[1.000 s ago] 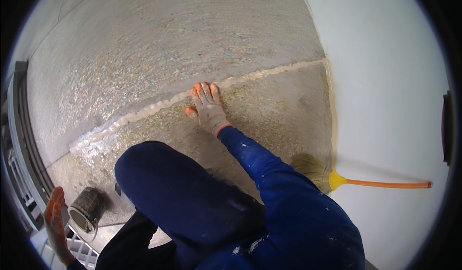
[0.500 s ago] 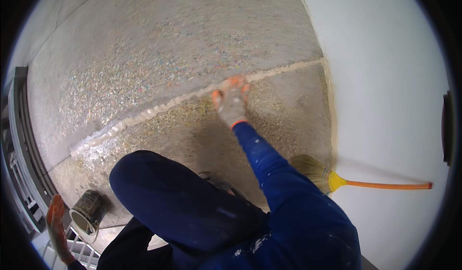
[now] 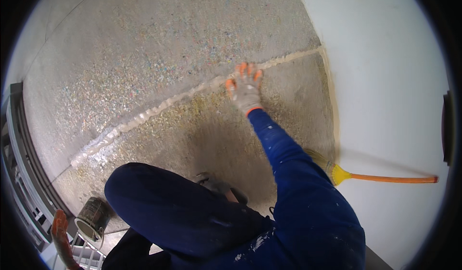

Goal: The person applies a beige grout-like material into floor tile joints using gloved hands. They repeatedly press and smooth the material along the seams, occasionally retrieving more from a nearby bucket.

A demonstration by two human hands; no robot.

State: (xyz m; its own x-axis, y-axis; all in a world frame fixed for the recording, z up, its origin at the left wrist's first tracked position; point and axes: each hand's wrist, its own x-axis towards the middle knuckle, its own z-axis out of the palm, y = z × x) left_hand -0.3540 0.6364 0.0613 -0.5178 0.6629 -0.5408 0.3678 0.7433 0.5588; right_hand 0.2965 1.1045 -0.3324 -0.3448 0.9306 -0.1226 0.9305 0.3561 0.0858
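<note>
The right hand (image 3: 245,89), in a grey knit glove with orange fingertips, lies flat and spread on the floor seam (image 3: 159,107), fingers released and holding nothing, pressing on the pale wet band of filler that runs across the speckled floor (image 3: 144,44) from the lower left up to the white wall (image 3: 385,77). The left hand (image 3: 60,231), also gloved in orange, rests low at the left edge beside a metal rail (image 3: 19,173); whether it is clenched on anything I cannot tell. Just beside it stands a small round can (image 3: 92,217), dirty and open at the top

The likeliest trouble, as I judge it, is smearing: the filler looks glossy and soft, so a dragged palm could pull it out of the seam and spread it over the rough chip-flecked surface on either side. The stretched arm and the crouched knee (image 3: 159,207) put weight far forward, so a slip on the wet strip could send the hand skidding. The can sits near the leg and could be knocked over

The floor is grainy with coloured flecks, lighter above the seam and yellower below. A broom (image 3: 346,174) with yellow bristles and an orange handle lies against the wall, well apart from the hand
</note>
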